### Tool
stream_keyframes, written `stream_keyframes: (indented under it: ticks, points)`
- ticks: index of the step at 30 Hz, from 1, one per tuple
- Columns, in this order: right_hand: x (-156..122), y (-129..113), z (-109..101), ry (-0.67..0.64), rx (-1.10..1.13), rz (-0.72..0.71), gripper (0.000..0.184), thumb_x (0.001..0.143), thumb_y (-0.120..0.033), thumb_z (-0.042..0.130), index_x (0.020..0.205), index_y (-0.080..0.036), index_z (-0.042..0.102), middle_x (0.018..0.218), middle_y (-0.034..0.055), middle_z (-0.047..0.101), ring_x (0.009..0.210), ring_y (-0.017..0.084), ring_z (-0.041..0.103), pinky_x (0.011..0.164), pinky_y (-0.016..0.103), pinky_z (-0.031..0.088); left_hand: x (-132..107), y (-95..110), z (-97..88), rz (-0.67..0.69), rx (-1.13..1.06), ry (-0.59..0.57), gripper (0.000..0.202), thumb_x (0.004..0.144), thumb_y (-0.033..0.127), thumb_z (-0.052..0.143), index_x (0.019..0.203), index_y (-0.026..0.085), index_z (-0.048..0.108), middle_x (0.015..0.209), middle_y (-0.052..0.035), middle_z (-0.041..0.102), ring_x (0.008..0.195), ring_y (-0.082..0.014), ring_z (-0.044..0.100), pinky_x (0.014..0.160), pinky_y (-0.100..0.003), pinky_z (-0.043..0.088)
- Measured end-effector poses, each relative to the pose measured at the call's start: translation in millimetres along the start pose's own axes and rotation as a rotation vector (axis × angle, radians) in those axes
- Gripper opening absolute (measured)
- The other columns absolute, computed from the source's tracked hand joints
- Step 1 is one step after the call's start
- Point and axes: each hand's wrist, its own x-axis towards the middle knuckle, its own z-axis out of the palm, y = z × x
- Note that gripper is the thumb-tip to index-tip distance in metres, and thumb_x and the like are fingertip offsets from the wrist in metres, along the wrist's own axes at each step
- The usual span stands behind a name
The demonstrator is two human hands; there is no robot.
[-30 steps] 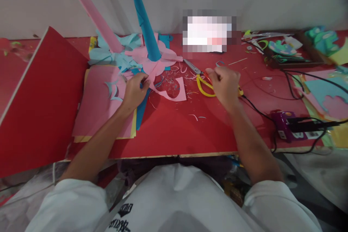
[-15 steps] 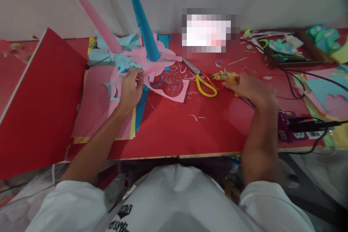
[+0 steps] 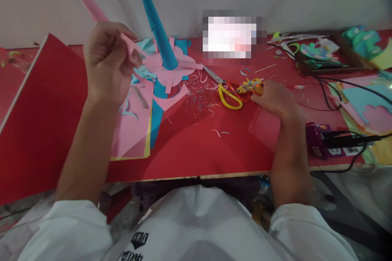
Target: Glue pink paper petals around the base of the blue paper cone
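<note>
My left hand (image 3: 110,63) is raised at the left, its fingers pinching a folded pink paper strip (image 3: 131,48). Beyond it a blue paper cone (image 3: 159,28) stands tilted on a pink scalloped paper flower (image 3: 182,58) with strips across it. At the right, my right hand (image 3: 277,98) is closed around a yellow glue gun (image 3: 252,86) with a small orange light, lying low over the table. Scissors (image 3: 229,98) with yellow and red handles lie just left of it. Part of a pink paper tube (image 3: 87,2) rises behind my left hand.
Stacked pink and yellow sheets (image 3: 131,136) and a thin cutter (image 3: 140,97) lie left. Paper shavings (image 3: 200,98) litter the red table (image 3: 196,147). A brown tray (image 3: 352,59) of cut-outs is back right, a purple box (image 3: 315,142) front right. A red board (image 3: 45,126) leans at left.
My left hand has lifted up and to the left from beside the flower, carrying the pink strip. The pink scrap near the flower has shifted. My right hand stays on the glue gun.
</note>
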Motion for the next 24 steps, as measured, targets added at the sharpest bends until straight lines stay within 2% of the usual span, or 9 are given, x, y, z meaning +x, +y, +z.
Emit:
stream_keyframes:
  ticks: [3, 6, 8, 11, 13, 15, 16, 19, 24]
  points:
    - [0, 3, 1, 0.019, 0.015, -0.019, 0.044, 0.09, -0.035, 0.067, 0.127, -0.011, 0.065, 0.13, 0.0273, 0.068, 0.12, 0.036, 0.065, 0.093, 0.043, 0.045, 17, 7, -1.9, -0.006, 0.183, -0.287, 0.038, 0.094, 0.054, 0.08, 0.098, 0.017, 0.073, 0.069, 0.003, 0.056, 0.057, -0.0069, 0.053, 0.063, -0.03, 0.056]
    - [-1, 2, -1, 0.098, 0.077, -0.025, 0.05, 0.089, -0.032, 0.07, 0.134, -0.011, 0.063, 0.135, 0.0258, 0.063, 0.127, 0.033, 0.06, 0.102, 0.042, 0.045, 32, 15, -3.4, 0.055, 0.393, -0.627, 0.041, 0.099, 0.055, 0.07, 0.105, 0.015, 0.079, 0.074, 0.0009, 0.058, 0.065, -0.0064, 0.053, 0.07, -0.033, 0.056]
    - [-1, -1, -3, 0.161, 0.126, -0.025, 0.055, 0.087, -0.029, 0.073, 0.137, -0.011, 0.06, 0.137, 0.0242, 0.061, 0.13, 0.032, 0.058, 0.107, 0.042, 0.045, 40, 19, -2.0, 0.045, 0.454, -0.692, 0.034, 0.102, 0.046, 0.066, 0.104, 0.015, 0.079, 0.078, 0.0002, 0.059, 0.07, -0.0066, 0.052, 0.076, -0.034, 0.056]
    - [-1, -7, -5, 0.265, 0.157, -0.035, 0.061, 0.081, -0.02, 0.076, 0.139, -0.013, 0.057, 0.14, 0.0219, 0.058, 0.131, 0.031, 0.057, 0.113, 0.043, 0.045, 45, 18, 12.0, 0.044, 0.572, -0.739, 0.022, 0.099, 0.016, 0.057, 0.102, 0.016, 0.079, 0.091, -0.0014, 0.065, 0.083, -0.0108, 0.06, 0.088, -0.037, 0.054]
    - [2, -10, -4, 0.33, 0.166, -0.065, 0.062, 0.08, -0.016, 0.075, 0.139, -0.016, 0.055, 0.141, 0.0201, 0.058, 0.131, 0.031, 0.057, 0.115, 0.044, 0.044, 39, 10, 32.7, 0.065, 0.652, -0.831, 0.042, 0.085, -0.003, 0.048, 0.099, 0.018, 0.081, 0.097, -0.0019, 0.07, 0.088, -0.0148, 0.065, 0.088, -0.036, 0.053]
    - [6, -14, 0, 0.386, 0.194, -0.12, 0.062, 0.081, -0.016, 0.074, 0.139, -0.02, 0.052, 0.141, 0.0181, 0.06, 0.132, 0.031, 0.056, 0.116, 0.046, 0.044, 28, -2, 59.7, 0.095, 0.695, -1.013, 0.052, 0.077, -0.007, 0.046, 0.103, 0.019, 0.082, 0.104, -0.0035, 0.074, 0.1, -0.0196, 0.068, 0.091, -0.036, 0.051]
    - [7, -16, 3, 0.407, 0.214, -0.15, 0.062, 0.083, -0.017, 0.074, 0.14, -0.022, 0.051, 0.141, 0.0173, 0.061, 0.132, 0.031, 0.056, 0.116, 0.047, 0.044, 20, -10, 73.5, 0.105, 0.717, -1.053, 0.052, 0.079, -0.006, 0.045, 0.104, 0.02, 0.083, 0.11, -0.0048, 0.075, 0.107, -0.0218, 0.068, 0.095, -0.037, 0.05]
    - [12, -22, 13, 0.458, 0.278, -0.222, 0.063, 0.085, -0.019, 0.073, 0.142, -0.024, 0.047, 0.139, 0.015, 0.064, 0.131, 0.032, 0.058, 0.114, 0.05, 0.046, -7, -34, 105.5, 0.178, 0.835, -1.057, 0.046, 0.088, 0.0, 0.046, 0.103, 0.023, 0.083, 0.098, -0.006, 0.073, 0.097, -0.0234, 0.068, 0.093, -0.042, 0.047]
    - [16, -29, 22, 0.513, 0.317, -0.194, 0.043, 0.083, -0.021, 0.076, 0.121, -0.023, 0.057, 0.126, 0.0128, 0.07, 0.121, 0.033, 0.063, 0.108, 0.053, 0.051, -45, -55, 112.7, 0.282, 1.016, -0.97, 0.048, 0.09, -0.002, 0.047, 0.123, 0.019, 0.075, 0.114, -0.0117, 0.075, 0.117, -0.0301, 0.066, 0.103, -0.051, 0.043]
